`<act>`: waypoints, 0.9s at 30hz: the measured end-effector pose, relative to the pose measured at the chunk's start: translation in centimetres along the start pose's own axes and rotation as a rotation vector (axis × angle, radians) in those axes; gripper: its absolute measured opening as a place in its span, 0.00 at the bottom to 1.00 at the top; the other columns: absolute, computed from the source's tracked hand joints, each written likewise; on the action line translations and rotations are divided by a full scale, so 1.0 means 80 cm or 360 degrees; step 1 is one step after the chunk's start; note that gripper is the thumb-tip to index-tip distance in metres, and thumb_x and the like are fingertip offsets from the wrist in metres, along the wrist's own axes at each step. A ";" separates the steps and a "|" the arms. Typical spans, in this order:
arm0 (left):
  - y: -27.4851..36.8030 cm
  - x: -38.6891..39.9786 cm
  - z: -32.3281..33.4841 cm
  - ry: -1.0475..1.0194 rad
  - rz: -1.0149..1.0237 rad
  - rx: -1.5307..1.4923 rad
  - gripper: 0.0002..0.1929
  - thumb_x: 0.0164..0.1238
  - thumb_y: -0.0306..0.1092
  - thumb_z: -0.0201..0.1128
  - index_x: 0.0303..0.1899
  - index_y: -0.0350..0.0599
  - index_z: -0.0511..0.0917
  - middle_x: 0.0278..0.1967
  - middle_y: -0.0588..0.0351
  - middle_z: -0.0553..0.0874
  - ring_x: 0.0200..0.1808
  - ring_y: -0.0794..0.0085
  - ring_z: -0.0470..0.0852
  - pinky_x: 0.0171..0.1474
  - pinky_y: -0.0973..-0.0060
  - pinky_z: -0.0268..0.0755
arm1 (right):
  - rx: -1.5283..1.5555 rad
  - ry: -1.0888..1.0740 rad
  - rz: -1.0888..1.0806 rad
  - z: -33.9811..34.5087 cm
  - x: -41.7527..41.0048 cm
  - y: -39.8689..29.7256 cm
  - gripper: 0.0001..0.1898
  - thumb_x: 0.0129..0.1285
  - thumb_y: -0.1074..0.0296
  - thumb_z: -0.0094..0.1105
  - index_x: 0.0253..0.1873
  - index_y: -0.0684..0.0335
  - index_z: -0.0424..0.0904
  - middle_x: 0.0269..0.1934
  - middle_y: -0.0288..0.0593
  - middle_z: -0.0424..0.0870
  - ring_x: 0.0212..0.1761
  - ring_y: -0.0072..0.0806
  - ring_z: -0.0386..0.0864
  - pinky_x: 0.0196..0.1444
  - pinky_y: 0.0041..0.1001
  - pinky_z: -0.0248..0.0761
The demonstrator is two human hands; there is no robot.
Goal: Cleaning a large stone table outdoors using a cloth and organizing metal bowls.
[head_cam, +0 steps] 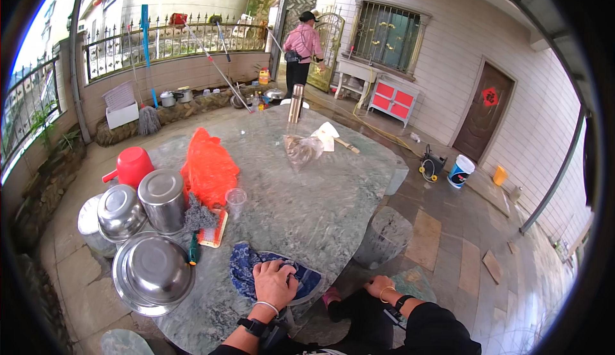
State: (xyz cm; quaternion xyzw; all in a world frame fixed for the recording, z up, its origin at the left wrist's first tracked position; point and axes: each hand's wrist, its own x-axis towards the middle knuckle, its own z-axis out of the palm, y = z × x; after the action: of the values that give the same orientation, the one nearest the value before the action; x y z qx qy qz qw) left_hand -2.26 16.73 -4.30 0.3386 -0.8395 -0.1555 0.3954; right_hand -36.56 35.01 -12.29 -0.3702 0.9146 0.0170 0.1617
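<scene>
My left hand (275, 283) presses down on a blue patterned cloth (242, 268) near the front edge of the stone table (307, 201). Its fingers are bent into the bunched fabric. Off the table's right side, my right hand (378, 286) rests at my dark-clothed knee, its fingers mostly turned from view. Left of the cloth are an upturned steel basin (158, 271), a green-handled brush (193, 249) with grey wiry bristles, and an orange-and-white rectangular item (214, 230). A clear plastic cup (236, 199) stands beyond them.
Steel pots (162, 201), a red dipper (134, 165) and a red plastic bag (209, 167) crowd the left side. Farther back are a filled clear bag (302, 150), a paintbrush (347, 145) and a thermos (296, 105). Stone stools (384, 235) flank the table. A person (301, 50) stands by the gate.
</scene>
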 end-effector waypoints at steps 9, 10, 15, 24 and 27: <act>-0.002 -0.002 0.001 -0.0051 -0.0014 0.0011 0.07 0.57 0.39 0.70 0.38 0.56 0.89 0.50 0.52 0.88 0.56 0.53 0.82 0.68 0.51 0.64 | -0.0002 -0.0024 0.0053 0.004 0.001 0.003 0.23 0.66 0.44 0.58 0.55 0.52 0.91 0.55 0.53 0.90 0.61 0.52 0.85 0.65 0.47 0.76; -0.002 -0.001 0.002 -0.0054 -0.0015 0.0012 0.07 0.57 0.39 0.70 0.37 0.56 0.89 0.50 0.52 0.88 0.56 0.53 0.82 0.68 0.51 0.64 | 0.0006 -0.0002 0.0037 0.008 0.003 0.007 0.23 0.65 0.43 0.59 0.54 0.50 0.92 0.54 0.52 0.91 0.60 0.53 0.86 0.64 0.47 0.77; 0.003 0.000 -0.002 -0.0062 -0.0024 0.0012 0.07 0.58 0.39 0.70 0.37 0.56 0.89 0.50 0.52 0.88 0.57 0.52 0.82 0.68 0.49 0.63 | 0.0037 0.0026 0.0059 0.014 0.005 0.009 0.22 0.64 0.42 0.60 0.53 0.48 0.92 0.53 0.50 0.91 0.58 0.53 0.86 0.62 0.47 0.78; 0.002 0.000 -0.001 -0.0057 -0.0038 0.0006 0.07 0.58 0.40 0.71 0.38 0.56 0.89 0.50 0.52 0.88 0.57 0.52 0.82 0.69 0.48 0.63 | 0.0071 -0.0028 0.0017 0.003 -0.001 0.006 0.24 0.66 0.43 0.59 0.55 0.52 0.91 0.56 0.52 0.90 0.63 0.52 0.85 0.67 0.46 0.75; 0.003 0.000 -0.002 -0.0072 -0.0042 0.0002 0.07 0.59 0.41 0.72 0.38 0.57 0.89 0.50 0.52 0.88 0.57 0.52 0.82 0.69 0.48 0.63 | 0.0065 -0.0048 0.0032 0.000 -0.003 0.004 0.24 0.66 0.43 0.59 0.56 0.52 0.91 0.56 0.52 0.90 0.63 0.51 0.85 0.67 0.46 0.75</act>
State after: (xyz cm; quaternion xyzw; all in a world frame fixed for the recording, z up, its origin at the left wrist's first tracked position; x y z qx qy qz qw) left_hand -2.22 16.87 -4.08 0.3464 -0.8437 -0.1679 0.3741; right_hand -36.63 35.43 -12.28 -0.3573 0.9159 0.0056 0.1828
